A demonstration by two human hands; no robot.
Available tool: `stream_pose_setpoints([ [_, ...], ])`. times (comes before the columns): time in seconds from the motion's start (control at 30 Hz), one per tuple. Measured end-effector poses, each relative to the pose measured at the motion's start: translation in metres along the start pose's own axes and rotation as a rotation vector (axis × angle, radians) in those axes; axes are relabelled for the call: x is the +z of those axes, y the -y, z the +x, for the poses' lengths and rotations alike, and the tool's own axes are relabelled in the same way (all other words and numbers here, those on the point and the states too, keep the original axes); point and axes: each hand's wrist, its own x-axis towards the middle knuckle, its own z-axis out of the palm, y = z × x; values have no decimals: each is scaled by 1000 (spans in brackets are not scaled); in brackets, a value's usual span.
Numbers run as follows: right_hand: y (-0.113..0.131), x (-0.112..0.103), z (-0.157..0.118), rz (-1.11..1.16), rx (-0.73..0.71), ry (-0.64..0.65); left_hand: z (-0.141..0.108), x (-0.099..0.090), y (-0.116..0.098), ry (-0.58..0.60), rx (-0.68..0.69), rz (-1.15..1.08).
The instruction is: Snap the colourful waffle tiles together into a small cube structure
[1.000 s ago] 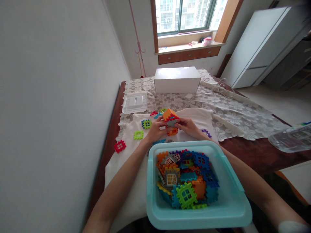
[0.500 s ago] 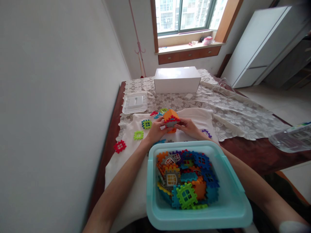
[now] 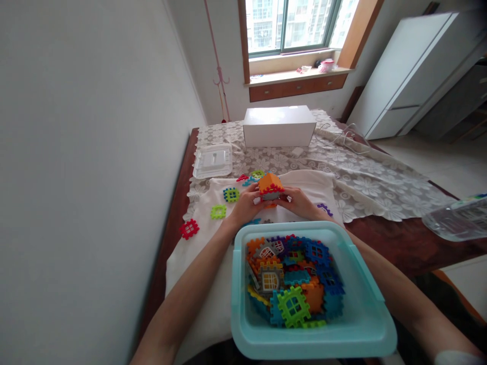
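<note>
Held piece: I have a small block assembly [image 3: 270, 186] between both hands, raised just above the white cloth [image 3: 190, 261], with an orange top, red toothed edges and a grey face below.
Left hand: my left hand [image 3: 244, 207] grasps the assembly from its left side, fingers bent around the lower part.
Right hand: my right hand [image 3: 299, 204] grips its right side, fingertips meeting the grey face.
White spots: a small white patch shows at the fingers of each hand; I can't tell what either one is.
Bin: the teal bin [image 3: 312, 350] sits nearest me, between my forearms, holding a jumble of toothed window pieces; a lime window piece [image 3: 293, 306] lies on top near the front.
Loose on cloth, left: a red piece [image 3: 189, 229], a lime frame [image 3: 218, 212] and a green-and-blue piece [image 3: 231, 194] lie apart from each other.
Loose on cloth, beyond the hands: small red, blue and lime pieces lie close together.
Loose on cloth, right: a purple piece [image 3: 324, 209] lies by my right forearm.
Far side of desk: a white box [image 3: 279, 135] and a clear lid [image 3: 213, 161] rest on the lace tablecloth [image 3: 373, 190], which partly covers the wooden desk [image 3: 403, 246].
Right edge: a clear plastic container [image 3: 454, 223], cut off by my view.
</note>
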Motion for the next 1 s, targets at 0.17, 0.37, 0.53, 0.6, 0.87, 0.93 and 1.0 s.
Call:
stream_pose_setpoints([
  [0.17, -1, 2, 0, 16, 10, -30, 0, 1, 3, -19, 7, 40],
  [0.37, -11, 2, 1, 17, 37, -90, -1, 1, 9, -61, -2, 55],
  [0.53, -22, 3, 4, 87, 106, -238, -2, 4, 15, -131, -119, -50],
  [0.6, -23, 5, 5, 103, 111, -286, -2, 5, 16, -184, -174, -107],
  [0.87, -19, 5, 3, 154, 153, -174, 0, 1, 16, -145, -237, -185],
  [0.93, -18, 4, 3, 162, 138, -133, 0, 1, 16, -105, -236, -185],
  [1.0, -17, 3, 2, 187, 119, -97, 1, 1, 16, -85, -234, -166],
])
